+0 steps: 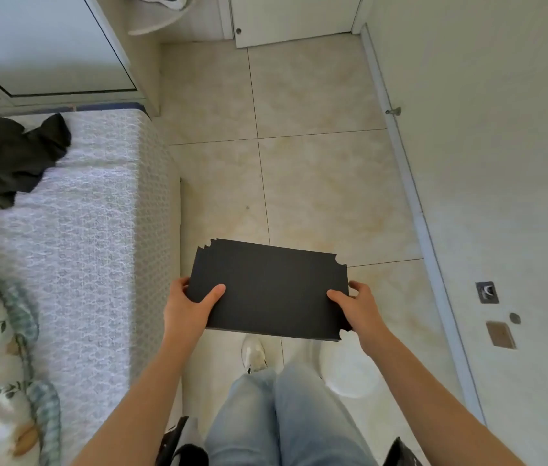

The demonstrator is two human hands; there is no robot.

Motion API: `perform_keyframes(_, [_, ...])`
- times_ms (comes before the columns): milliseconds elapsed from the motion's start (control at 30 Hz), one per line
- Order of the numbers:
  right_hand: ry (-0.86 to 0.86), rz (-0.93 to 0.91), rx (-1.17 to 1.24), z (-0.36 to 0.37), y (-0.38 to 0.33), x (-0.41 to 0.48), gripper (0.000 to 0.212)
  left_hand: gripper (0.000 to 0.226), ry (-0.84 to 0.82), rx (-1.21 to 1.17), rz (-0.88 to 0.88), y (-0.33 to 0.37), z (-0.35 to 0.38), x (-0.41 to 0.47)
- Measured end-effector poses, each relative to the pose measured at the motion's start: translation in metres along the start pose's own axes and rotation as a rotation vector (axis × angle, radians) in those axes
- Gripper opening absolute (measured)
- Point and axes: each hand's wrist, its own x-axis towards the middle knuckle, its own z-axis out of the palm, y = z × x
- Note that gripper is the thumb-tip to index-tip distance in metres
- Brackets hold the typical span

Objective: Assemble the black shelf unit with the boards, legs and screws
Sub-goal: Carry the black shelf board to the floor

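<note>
Several black boards (pixel 269 287), stacked flat with notched corners nearly aligned, are held over the tiled floor (pixel 316 183) beside the bed (pixel 98 213). They are gripped at either side by the left hand (pixel 187 309) and the right hand (pixel 358 307), thumbs on top and fingers curled round the edges. The laying-out of parts is judged to be in hand; next the boards need to be set down flat and separated.
</note>
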Motion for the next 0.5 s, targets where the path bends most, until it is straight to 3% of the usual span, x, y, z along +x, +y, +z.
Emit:
perform_keyframes(133, [-0.014,0.033,-0.043,0.014,-0.026,0.034,0.060,0.061,-0.058,-0.018,-0.030,0.016,0.003,0.051])
perform_keyframes(300, [-0.007,0.061,-0.057,0.024,-0.054,0.091,0.053,0.050,-0.163,-0.236,-0.239,0.022,0.021,0.116])
perform_keyframes(400, [-0.087,0.157,0.002,0.026,-0.071,0.138,0.052,0.042,-0.151,-0.358,-0.337,0.029,0.040,0.154])
perform_keyframes(500, [-0.207,0.241,0.004,0.028,-0.089,0.178,0.036,0.042,-0.125,-0.402,-0.388,0.031,0.057,0.194])
